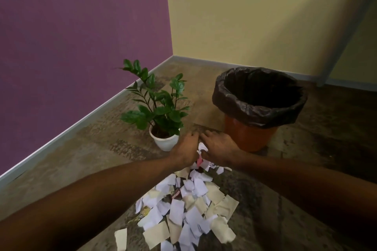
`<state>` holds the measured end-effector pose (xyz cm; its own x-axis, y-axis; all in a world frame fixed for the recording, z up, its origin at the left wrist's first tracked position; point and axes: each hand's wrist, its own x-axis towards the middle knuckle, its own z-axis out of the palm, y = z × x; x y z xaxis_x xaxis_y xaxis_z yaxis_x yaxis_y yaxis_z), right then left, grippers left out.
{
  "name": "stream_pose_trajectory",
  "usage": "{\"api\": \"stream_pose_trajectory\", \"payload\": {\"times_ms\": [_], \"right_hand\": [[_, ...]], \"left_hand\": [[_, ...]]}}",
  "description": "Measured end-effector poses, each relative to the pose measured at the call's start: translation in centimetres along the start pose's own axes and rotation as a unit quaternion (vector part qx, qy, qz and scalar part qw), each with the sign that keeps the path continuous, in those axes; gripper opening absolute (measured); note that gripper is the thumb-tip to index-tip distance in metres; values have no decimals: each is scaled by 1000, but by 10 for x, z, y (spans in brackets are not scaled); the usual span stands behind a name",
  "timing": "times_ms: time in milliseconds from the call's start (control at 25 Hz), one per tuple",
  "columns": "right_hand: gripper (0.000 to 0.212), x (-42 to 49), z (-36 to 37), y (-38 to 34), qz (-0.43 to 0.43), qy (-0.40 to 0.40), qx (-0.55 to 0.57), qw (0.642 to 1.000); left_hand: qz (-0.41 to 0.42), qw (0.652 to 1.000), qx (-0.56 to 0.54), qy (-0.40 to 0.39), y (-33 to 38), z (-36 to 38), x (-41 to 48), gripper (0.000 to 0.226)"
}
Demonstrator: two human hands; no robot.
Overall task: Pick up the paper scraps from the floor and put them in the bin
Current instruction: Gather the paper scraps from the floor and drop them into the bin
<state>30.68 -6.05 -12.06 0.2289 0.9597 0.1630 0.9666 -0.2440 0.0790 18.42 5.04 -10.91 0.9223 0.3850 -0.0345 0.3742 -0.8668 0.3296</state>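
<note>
Cupping together, left hand (186, 150) & right hand (217, 149) squeezed a wad (202, 147) of scraps between them, w/ most scraps (187, 206) on floor. Best: press tight, lift over bin (259, 106) just beyond.

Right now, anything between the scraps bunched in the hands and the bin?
Nothing visible. The left hand and right hand press a bunch of paper scraps between them just in front of the bin. The bin's lined mouth is open. The potted plant stands left of that path.
</note>
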Motion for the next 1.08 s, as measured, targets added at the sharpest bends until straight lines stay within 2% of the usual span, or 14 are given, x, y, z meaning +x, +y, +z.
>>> {"api": "stream_pose_trajectory", "payload": {"times_ms": [120,240,320,440,560,680,760,960,1080], "right_hand": [[67,3,30,13,79,-165,25,983],[106,2,56,32,167,-258,30,951],[126,-1,67,46,205,-286,44,935],[143,-4,80,63,238,-326,83,911],[146,-2,93,62,250,-381,110,883],[146,9,100,52,247,-384,113,883],[143,22,102,45,234,-373,120,890],[140,49,104,24,169,-366,164,900],[133,58,109,13,164,-358,182,901]], "left_hand": [[16,997,1,-76,-17,20,10,52],[-22,990,13,-137,-31,35,34,64],[-60,983,47,-168,-40,43,56,84],[-83,961,122,-235,-50,52,81,126],[-102,930,176,-306,-59,63,89,143],[-124,914,178,-344,-67,74,93,150],[-124,918,156,-342,-68,77,97,150],[-48,937,167,-302,-64,78,93,135],[-62,960,90,-258,-66,81,87,125]]}}
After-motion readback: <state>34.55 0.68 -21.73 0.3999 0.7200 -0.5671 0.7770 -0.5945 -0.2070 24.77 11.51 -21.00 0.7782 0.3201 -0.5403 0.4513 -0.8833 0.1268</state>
